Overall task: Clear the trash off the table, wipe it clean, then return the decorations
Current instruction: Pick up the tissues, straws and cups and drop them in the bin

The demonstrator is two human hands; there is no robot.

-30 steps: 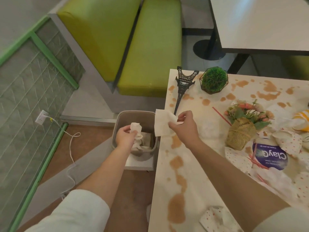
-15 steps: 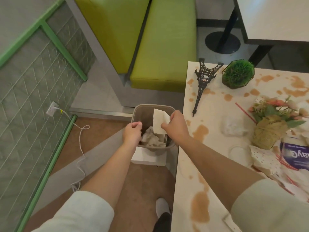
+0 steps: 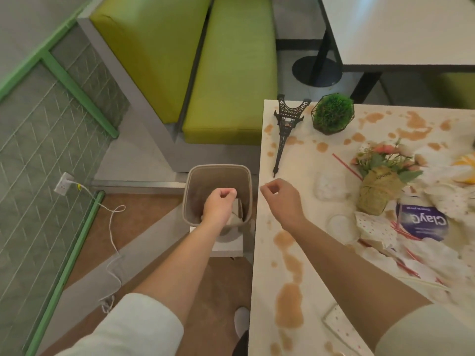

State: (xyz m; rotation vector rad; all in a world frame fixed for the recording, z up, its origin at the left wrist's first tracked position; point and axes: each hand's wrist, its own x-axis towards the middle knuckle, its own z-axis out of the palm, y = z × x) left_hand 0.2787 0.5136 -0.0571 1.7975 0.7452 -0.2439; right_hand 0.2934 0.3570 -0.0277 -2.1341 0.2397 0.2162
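Two bare hands reach forward, neither holding anything. Farthest left, a white wall socket (image 3: 63, 183) feeds a white cable (image 3: 113, 242) that trails over the floor. The left hand (image 3: 218, 205) hangs over the open mouth of one grey-brown bin (image 3: 198, 191), fingers curled loosely together; crumpled paper (image 3: 237, 214) lies inside the bin beneath it. The bin stands just beside the left edge of the worktop (image 3: 264, 253), with a green bench seat (image 3: 231, 73) behind it. The right hand (image 3: 281, 199) hovers over that edge, thumb and forefinger nearly pinched, nothing between them. Brown spill patches (image 3: 289, 307) run down the worktop near the forearm. Three decorations stand farther on: one black tower model (image 3: 285, 132) tipped over with its tip toward the hand, one green ball plant (image 3: 332, 114) in a wire frame, one flower bunch (image 3: 380, 176) in a woven wrap. Right of them the surface is crowded with dotted paper napkins (image 3: 375, 227), red straws (image 3: 345, 167), a clear lid (image 3: 341, 224) and one purple label (image 3: 424, 220).
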